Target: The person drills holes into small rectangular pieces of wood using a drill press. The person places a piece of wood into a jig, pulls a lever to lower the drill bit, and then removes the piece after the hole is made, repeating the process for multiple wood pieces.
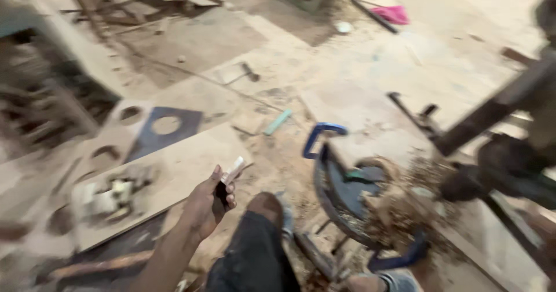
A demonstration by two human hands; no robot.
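A dusty workshop floor (pixel 359 66) is seen from above, and much of the view is blurred. From 9 o'clock toward the centre, a long pale wooden board (pixel 174 170) is laid flat on it. Just above this board, at about 10 o'clock, a dark blue-grey plate (pixel 152 137) with a round hole is placed. At 4 o'clock, a round dark metal ring (pixel 324 193) is set, and wood shavings (pixel 399 211) are heaped against it. A blue clamp (pixel 319 137) is fixed at its upper edge, near the centre. A dark bar (pixel 492 115) is stretched in from 3 o'clock. At 1 o'clock, far away, a pink cloth (pixel 394 15) is left on the floor.

The left hand (pixel 205 202) is raised at about 7 o'clock, over the end of the board. Its fingers are closed around a small piece (pixel 233 171), pale at the top and dark inside the palm. The right hand is not shown in the view. A knee in dark trousers (pixel 255 240) is seen at 6 o'clock.
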